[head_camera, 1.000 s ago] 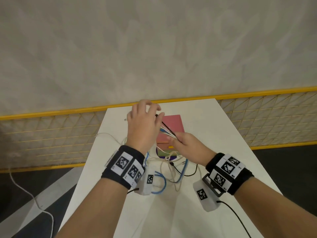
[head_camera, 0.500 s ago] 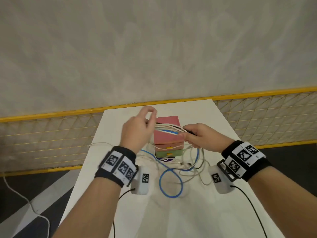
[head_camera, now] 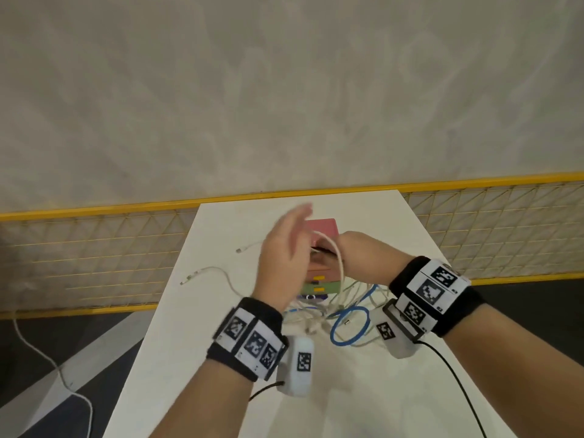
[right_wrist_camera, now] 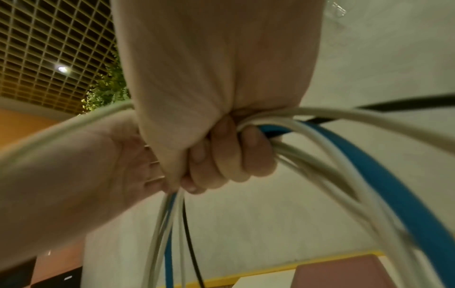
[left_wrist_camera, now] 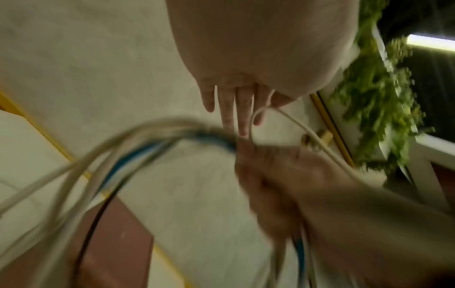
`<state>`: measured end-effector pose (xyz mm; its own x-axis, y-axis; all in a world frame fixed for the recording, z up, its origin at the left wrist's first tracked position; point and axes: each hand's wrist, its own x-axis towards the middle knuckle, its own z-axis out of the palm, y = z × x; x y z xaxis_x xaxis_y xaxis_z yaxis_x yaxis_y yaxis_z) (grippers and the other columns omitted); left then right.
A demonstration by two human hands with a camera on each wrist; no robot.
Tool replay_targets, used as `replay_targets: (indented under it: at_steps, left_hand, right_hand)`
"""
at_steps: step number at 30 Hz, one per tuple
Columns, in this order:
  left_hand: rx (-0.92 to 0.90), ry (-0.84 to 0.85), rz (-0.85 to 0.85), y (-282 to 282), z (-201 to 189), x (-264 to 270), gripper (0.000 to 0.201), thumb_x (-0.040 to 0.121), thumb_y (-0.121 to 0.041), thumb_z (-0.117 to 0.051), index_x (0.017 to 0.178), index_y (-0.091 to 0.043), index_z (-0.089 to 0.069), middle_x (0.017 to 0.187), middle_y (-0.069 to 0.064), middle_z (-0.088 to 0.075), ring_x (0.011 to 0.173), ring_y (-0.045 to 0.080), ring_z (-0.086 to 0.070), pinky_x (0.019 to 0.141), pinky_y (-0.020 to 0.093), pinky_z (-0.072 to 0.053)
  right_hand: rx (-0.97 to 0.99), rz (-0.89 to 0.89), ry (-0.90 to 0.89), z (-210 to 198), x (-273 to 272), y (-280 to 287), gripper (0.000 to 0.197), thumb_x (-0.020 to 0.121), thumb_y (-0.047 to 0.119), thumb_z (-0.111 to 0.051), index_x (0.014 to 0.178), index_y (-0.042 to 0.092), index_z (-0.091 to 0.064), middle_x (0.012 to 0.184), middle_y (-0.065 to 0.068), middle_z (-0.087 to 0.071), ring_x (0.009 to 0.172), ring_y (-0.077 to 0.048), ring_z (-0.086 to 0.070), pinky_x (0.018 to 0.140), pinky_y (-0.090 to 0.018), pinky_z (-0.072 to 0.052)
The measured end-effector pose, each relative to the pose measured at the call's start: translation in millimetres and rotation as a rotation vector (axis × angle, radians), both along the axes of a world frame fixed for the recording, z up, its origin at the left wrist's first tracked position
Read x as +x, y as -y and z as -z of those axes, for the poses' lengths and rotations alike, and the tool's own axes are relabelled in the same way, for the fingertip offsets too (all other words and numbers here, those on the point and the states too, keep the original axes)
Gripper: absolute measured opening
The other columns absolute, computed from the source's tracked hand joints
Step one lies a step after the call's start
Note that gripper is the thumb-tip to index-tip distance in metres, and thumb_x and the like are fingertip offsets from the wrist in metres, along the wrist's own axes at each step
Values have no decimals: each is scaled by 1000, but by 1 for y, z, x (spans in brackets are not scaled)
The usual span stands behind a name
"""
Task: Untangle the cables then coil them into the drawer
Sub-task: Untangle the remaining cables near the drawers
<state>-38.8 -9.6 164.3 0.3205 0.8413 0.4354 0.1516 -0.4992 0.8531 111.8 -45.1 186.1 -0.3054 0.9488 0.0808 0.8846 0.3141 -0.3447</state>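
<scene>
A bundle of white, blue and black cables [right_wrist_camera: 320, 136] is gripped in my right hand [head_camera: 357, 254], fingers curled tight round it, in front of the small drawer unit [head_camera: 322, 229]. My left hand [head_camera: 295, 226] is raised just left of it with fingers straight and blurred. One white cable [left_wrist_camera: 295, 126] loops over the left index finger [left_wrist_camera: 258, 115]. The rest of the tangle [head_camera: 349, 324], with a blue loop, hangs from my right hand onto the white table [head_camera: 221, 358]. Two white plug ends [head_camera: 189, 278] lie loose to the left.
The drawer unit has a pink top and a green drawer [head_camera: 319, 289] with yellow handles; its drawers look closed. A yellow-framed mesh fence [head_camera: 94, 257] runs behind the table. Black wrist-camera leads [head_camera: 448, 368] trail over the near table, and a white cord [head_camera: 47, 358] crosses the floor at left.
My left hand let go of its pinch on the bundle and opened its fingers. The hands came together over the drawer unit, and a white cable now arcs between them.
</scene>
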Motion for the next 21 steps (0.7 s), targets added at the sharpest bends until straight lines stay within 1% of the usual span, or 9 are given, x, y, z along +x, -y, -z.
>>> replay_targets:
  at_steps: [2,3,6,9,11,13,15,18,21]
  left_hand:
    - [-76,185,-59,-10,-15,-13,42,93,-16,-34,124,-19,-62,122,-5,-65,119,8,-56,106,28,-43]
    - [-70,192,-51,-13,-23,-20,38,96,-15,-35,121,-17,-64,121,-5,-66,119,7,-57,106,28,-42]
    - [6,-91,126,-7,-34,-23,28,101,-27,-48,124,-23,-64,126,-14,-63,121,-3,-52,106,20,-39]
    - [-55,-409,323,-2,-20,-7,58,88,-34,-68,141,-27,-45,126,-20,-54,114,-8,-50,92,0,-33]
    - [-184,-464,410,-4,-7,-1,71,85,-28,-73,145,-24,-36,120,-17,-54,108,-4,-54,83,-5,-35]
    - [-156,-491,411,-11,5,0,55,87,-25,-71,135,-20,-46,114,-12,-62,105,5,-60,81,2,-41]
    - [-74,-472,386,-14,5,1,31,91,-29,-66,119,-17,-58,104,-5,-68,96,10,-63,81,17,-47]
    - [16,-423,360,-23,-6,-4,8,94,-32,-59,93,-25,-62,74,-5,-62,65,1,-52,62,22,-41]
    - [72,-369,265,-36,-15,-17,21,97,-33,-52,77,-33,-55,59,-6,-45,52,4,-37,52,20,-29]
  right_hand:
    - [-8,46,93,5,9,-1,36,99,37,-40,102,9,-62,88,-10,-69,77,-28,-62,68,-39,-49]
    - [-13,69,129,6,13,-1,36,99,37,-39,104,9,-62,89,-11,-68,77,-29,-62,67,-40,-47]
    - [-27,86,226,6,14,-2,36,99,38,-40,101,8,-61,87,-12,-67,78,-30,-62,67,-38,-46]
    - [22,6,265,-1,8,-2,27,95,34,-47,107,14,-61,93,-7,-69,83,-27,-64,69,-33,-47]
    - [14,9,242,-4,11,-3,29,95,37,-47,115,19,-59,96,-4,-69,85,-25,-64,70,-30,-46]
    - [9,11,165,-4,17,-3,31,95,42,-46,118,27,-59,98,-1,-71,85,-22,-65,74,-33,-50]
    - [1,-22,20,-4,22,-1,27,96,39,-46,117,32,-61,97,8,-70,83,-11,-63,74,-27,-49]
    - [-111,30,-293,-8,39,3,33,96,41,-45,95,14,-65,73,1,-60,61,-7,-51,63,-27,-42]
    - [-236,66,-455,-7,60,11,41,96,43,-43,73,11,-52,62,-6,-46,53,-17,-45,62,-33,-42]
